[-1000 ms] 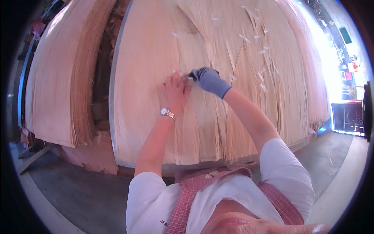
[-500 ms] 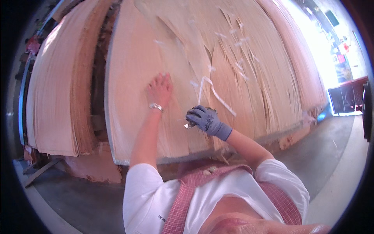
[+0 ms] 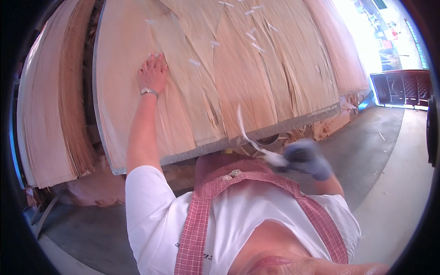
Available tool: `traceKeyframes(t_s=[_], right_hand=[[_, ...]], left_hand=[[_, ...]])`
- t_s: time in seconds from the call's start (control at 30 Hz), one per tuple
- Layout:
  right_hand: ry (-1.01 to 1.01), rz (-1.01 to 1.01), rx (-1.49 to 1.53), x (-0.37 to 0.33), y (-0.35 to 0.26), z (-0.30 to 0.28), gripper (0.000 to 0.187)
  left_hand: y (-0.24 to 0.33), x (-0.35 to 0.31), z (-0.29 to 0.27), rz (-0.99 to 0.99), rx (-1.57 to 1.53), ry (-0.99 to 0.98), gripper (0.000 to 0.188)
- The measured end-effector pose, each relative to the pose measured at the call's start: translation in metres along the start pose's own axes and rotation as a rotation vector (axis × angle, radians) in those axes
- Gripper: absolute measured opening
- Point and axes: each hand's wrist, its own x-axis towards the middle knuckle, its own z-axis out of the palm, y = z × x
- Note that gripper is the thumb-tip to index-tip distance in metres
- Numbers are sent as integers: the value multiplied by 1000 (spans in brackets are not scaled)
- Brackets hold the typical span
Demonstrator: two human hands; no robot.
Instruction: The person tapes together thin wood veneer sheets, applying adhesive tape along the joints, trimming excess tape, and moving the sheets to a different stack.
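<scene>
My left hand (image 3: pixel 154 75), bare with a metal watch or bracelet at the wrist, lies flat with fingers spread on the wood veneer sheet (image 3: pixel 123 91) atop a wide stack. My right hand (image 3: pixel 311 160), in a grey-blue glove, is off the stack's near edge, close to my body and smeared by motion. From its fingers trails a strip of white tape (image 3: pixel 250 141), curling up toward the stack's edge. Something dark also shows at this hand, too blurred to name. Short white tape pieces (image 3: pixel 257 47) dot the veneer along splits and overlapping wavy seams.
Another tall veneer stack (image 3: pixel 43 105) stands at the left, across a narrow dark gap. Torn veneer scraps (image 3: pixel 327 126) stick out under the near right edge. A dark reddish slatted piece (image 3: pixel 403 89) stands far right on the grey floor (image 3: pixel 362 151).
My right hand has pulled back from the veneer toward my right side, and the white tape came along with it. My left hand stays flat on the sheet; the whole view has shifted.
</scene>
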Motion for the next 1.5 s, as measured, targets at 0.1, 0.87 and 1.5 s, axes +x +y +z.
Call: traceKeyframes(t_s=[0.1, 0.87, 1.5], right_hand=[[130, -603, 743, -20, -4, -46, 17], [200, 281, 361, 209, 181, 80, 19], [212, 251, 589, 179, 150, 56, 23]], left_hand=[[8, 5, -5, -21, -42, -57, 58], [190, -171, -78, 209, -399, 121, 48], [197, -176, -90, 79, -410, 53, 48]])
